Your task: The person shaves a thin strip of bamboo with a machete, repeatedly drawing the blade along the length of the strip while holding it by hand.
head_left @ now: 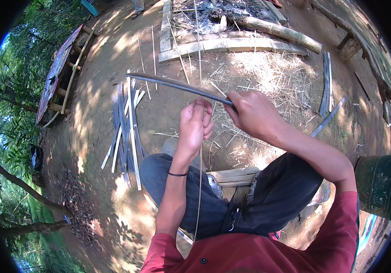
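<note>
My left hand (192, 126) is closed round a long thin strip (199, 191), which looks like split bamboo or cane. The strip runs from the far edge of the view, through my fingers, down past my lap. My right hand (255, 114) grips a long, dark, narrow knife (172, 83) by its near end; the handle is hidden in my fist. Its blade points left and crosses the strip just beyond my left fingers. Whether the edge touches the strip, I cannot tell.
A pile of dark and pale split strips (127, 129) lies left of my knees, and another bundle (326, 84) at the right. Shavings (277, 86) cover the ground ahead. Beyond is a brick-edged ash pit (232, 44) with a log (279, 32). A green drum (377, 186) stands at my right.
</note>
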`<state>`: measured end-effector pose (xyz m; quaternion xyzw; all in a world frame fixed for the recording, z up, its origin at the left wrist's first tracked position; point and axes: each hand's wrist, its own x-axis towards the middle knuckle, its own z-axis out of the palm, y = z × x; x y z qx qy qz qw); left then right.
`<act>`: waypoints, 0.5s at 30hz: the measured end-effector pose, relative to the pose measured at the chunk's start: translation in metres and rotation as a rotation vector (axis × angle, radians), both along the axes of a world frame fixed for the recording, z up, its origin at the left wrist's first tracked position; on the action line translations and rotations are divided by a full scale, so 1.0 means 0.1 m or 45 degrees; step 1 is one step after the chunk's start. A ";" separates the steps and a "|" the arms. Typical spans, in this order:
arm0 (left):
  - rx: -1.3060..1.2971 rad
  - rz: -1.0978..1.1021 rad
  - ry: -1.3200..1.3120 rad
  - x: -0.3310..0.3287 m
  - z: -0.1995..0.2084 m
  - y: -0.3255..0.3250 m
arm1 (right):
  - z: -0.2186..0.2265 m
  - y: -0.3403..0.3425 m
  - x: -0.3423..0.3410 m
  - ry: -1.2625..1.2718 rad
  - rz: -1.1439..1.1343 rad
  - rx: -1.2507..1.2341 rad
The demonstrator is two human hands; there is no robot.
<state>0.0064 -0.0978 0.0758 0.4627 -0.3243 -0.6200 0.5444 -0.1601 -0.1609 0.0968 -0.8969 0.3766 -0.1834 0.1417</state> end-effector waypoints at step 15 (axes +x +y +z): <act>0.038 0.166 -0.459 -0.16 -0.11 0.12 | -0.38 0.00 -0.05 0.154 0.029 -0.487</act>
